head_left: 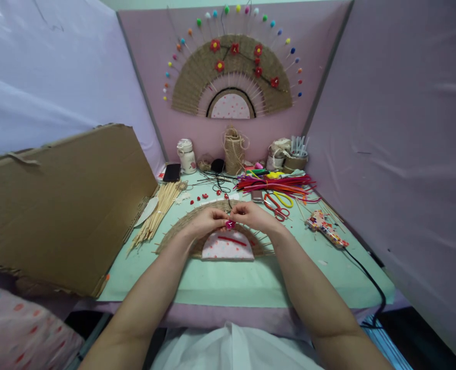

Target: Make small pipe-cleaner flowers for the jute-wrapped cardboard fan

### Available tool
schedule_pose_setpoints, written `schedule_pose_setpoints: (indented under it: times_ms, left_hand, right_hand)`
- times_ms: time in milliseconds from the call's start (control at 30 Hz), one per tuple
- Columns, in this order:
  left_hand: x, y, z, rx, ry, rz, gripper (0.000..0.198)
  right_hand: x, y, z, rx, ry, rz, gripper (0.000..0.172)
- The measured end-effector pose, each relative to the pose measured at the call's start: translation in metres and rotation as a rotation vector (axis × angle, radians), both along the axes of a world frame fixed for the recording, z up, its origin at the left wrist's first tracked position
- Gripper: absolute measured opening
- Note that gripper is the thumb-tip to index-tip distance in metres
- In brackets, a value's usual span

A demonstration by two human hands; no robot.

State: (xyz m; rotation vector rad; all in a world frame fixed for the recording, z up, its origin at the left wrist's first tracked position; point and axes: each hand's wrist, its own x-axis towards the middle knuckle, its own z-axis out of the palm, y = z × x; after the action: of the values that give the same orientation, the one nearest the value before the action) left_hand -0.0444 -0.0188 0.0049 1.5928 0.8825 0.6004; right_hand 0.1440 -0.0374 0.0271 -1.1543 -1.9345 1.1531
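Above a woven twine fan point(179, 228) lying on the table, my two hands meet. Between the fingers of my left hand point(211, 220) is a small pinkish-red flower point(230, 224) with a pale centre. My right hand point(250, 215) pinches at the top of that flower, beside a thin dark stem point(228, 202); whether it grips the stem or the flower is hard to make out. Below them, the fan's white dotted half-round base point(220, 250) has a red pipe cleaner point(231, 240) lying across it.
Red-handled scissors point(277, 208), a bundle of red pipe cleaners point(277, 184) and a glue gun point(326, 228) with a cord lie to the right. Bamboo sticks point(156, 213) and a cardboard sheet point(58, 205) are at left. Twine point(234, 151) stands behind; a finished fan point(189, 82) hangs above.
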Motion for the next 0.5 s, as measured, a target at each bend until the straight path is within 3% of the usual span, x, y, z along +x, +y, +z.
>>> schedule_pose_setpoints:
  times_ms: [100, 167, 333, 400, 500]
  left_hand:
    - [0.002, -0.001, 0.0, -0.002, -0.035, 0.019, 0.022]
    - [0.003, -0.001, 0.001, -0.042, -0.13, 0.088, 0.026]
    - [0.01, 0.003, 0.004, -0.066, -0.515, 0.469, 0.036]
    - [0.013, 0.005, 0.003, -0.032, -0.603, 0.555, 0.036]
    - [0.017, 0.006, 0.0, 0.042, -0.674, 0.591, 0.03]
  right_hand:
    - [-0.001, 0.002, -0.003, -0.007, 0.036, -0.001, 0.025]
    - [-0.002, 0.004, -0.005, 0.011, 0.121, -0.078, 0.027]
    - [-0.008, 0.011, -0.007, 0.114, 0.334, -0.426, 0.031]
    - [-0.013, 0.01, -0.007, 0.057, 0.373, -0.436, 0.029]
    - [-0.022, 0.005, -0.008, -0.088, 0.418, -0.331, 0.029]
